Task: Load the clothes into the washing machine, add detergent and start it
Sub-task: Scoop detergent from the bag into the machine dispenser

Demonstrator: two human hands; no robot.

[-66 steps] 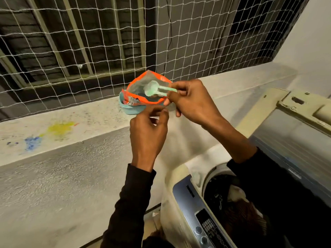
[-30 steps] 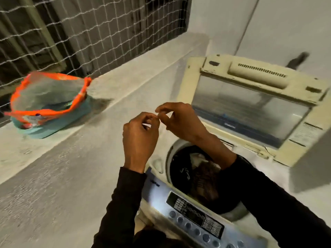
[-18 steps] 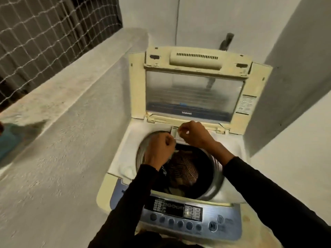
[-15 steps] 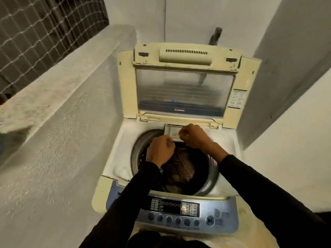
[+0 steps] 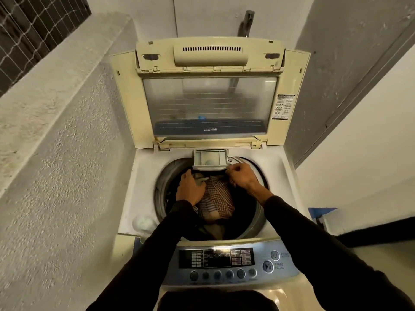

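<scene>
The detergent drawer (image 5: 210, 159) now stands pulled out at the back rim of the drum (image 5: 258, 212), where half a second ago it was barely open. The right hand (image 5: 241, 176) pinches its front lip; the left hand (image 5: 190, 187), just below, curls around the green scoop (image 5: 200, 178). Clothes (image 5: 215, 198) fill the drum, so pouring likely comes next.

Both arms are covered by long black sleeves (image 5: 157, 245) of a plain, matte fabric with no print or logo showing. The cuffs end at the wrists, leaving the left hand (image 5: 189, 188) and right hand (image 5: 242, 177) bare. No rings, watch or gloves are visible. More dark cloth (image 5: 215, 300) fills the bottom edge.
</scene>
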